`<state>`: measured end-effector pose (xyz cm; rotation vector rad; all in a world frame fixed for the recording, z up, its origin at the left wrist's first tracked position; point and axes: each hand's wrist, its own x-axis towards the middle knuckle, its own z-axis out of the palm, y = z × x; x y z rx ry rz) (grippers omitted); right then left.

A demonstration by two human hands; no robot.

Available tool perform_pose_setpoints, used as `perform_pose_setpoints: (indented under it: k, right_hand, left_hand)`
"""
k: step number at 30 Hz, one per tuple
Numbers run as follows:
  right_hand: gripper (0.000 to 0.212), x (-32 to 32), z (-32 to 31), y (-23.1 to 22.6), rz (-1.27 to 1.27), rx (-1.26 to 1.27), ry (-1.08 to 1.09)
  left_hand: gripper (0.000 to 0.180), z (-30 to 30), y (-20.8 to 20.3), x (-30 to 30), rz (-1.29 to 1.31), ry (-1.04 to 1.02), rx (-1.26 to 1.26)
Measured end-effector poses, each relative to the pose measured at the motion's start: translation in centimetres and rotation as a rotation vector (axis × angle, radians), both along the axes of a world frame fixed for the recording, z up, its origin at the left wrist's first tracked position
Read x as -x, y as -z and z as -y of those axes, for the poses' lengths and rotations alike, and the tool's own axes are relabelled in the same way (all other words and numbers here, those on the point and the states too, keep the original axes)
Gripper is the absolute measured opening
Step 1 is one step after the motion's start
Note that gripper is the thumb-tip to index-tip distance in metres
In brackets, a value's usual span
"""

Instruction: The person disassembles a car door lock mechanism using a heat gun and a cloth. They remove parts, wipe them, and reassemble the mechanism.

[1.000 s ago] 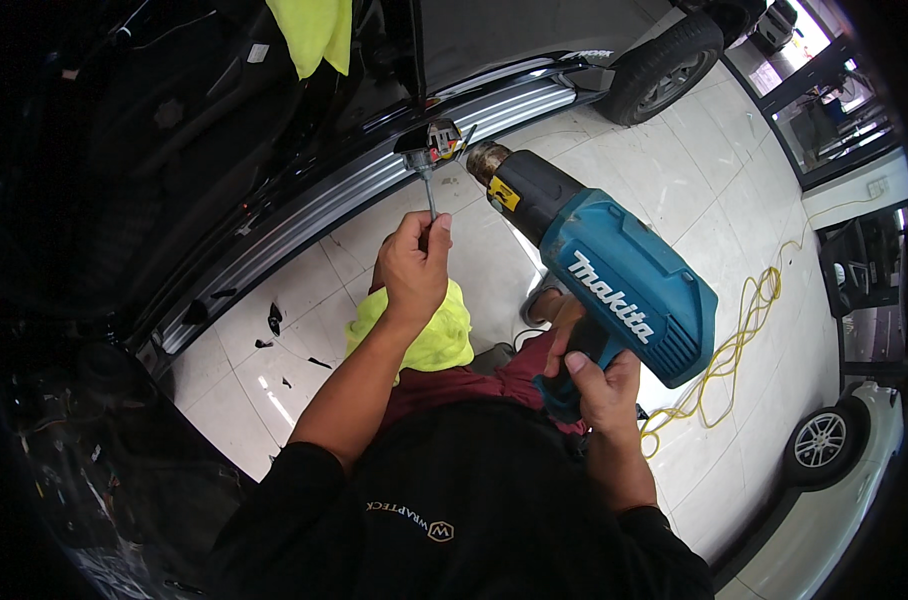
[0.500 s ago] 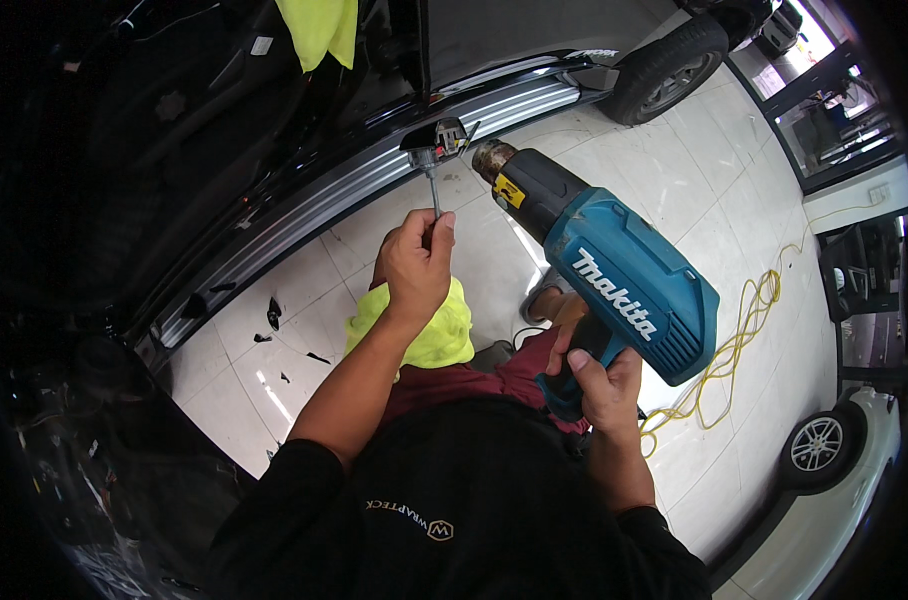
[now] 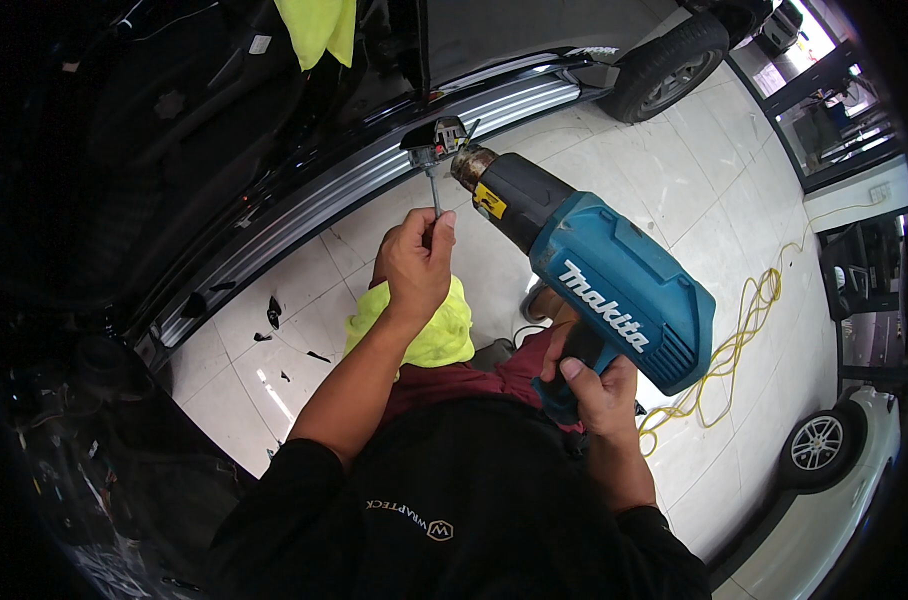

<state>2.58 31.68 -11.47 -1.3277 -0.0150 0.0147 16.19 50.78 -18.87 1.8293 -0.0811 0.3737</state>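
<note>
My left hand (image 3: 421,258) is closed on the thin metal rod of a small black part (image 3: 429,140), pinching it low down. The part has a dark glossy cap and a grey and red mechanism on top; its exact kind I cannot make out. My right hand (image 3: 599,390) grips the handle of a teal and black heat gun (image 3: 614,280). The gun's metal nozzle (image 3: 471,165) points up and left, close beside the small part. A yellow-green cloth (image 3: 434,325) lies over my left leg.
A black car with a silver ribbed side step (image 3: 374,165) stands ahead, and another cloth (image 3: 319,30) hangs on it. Black scraps (image 3: 274,313) lie on the tiled floor (image 3: 674,165). A yellow cord (image 3: 739,350) coils at right, near a light-coloured car (image 3: 844,500).
The heat gun has shifted left in my right hand, bringing its nozzle nearer to the small black part. My left hand has stayed in place.
</note>
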Motion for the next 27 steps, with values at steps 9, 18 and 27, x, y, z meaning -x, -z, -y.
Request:
perform_pose_setpoints:
  k: [9, 18, 27]
  right_hand:
    - [0.039, 0.4, -0.8, 0.4, 0.007, -0.022, -0.012]
    - [0.040, 0.2, -0.9, 0.5, -0.022, -0.008, 0.024]
    - [0.039, -0.1, -1.2, 0.9, -0.038, -0.013, 0.066]
  left_hand:
    - [0.019, -0.7, 0.7, 0.1, 0.029, 0.010, 0.034]
    - [0.017, -0.9, 1.0, 0.0, -0.033, 0.005, 0.043]
    - [0.018, -1.1, 1.4, -0.2, -0.011, 0.012, 0.025]
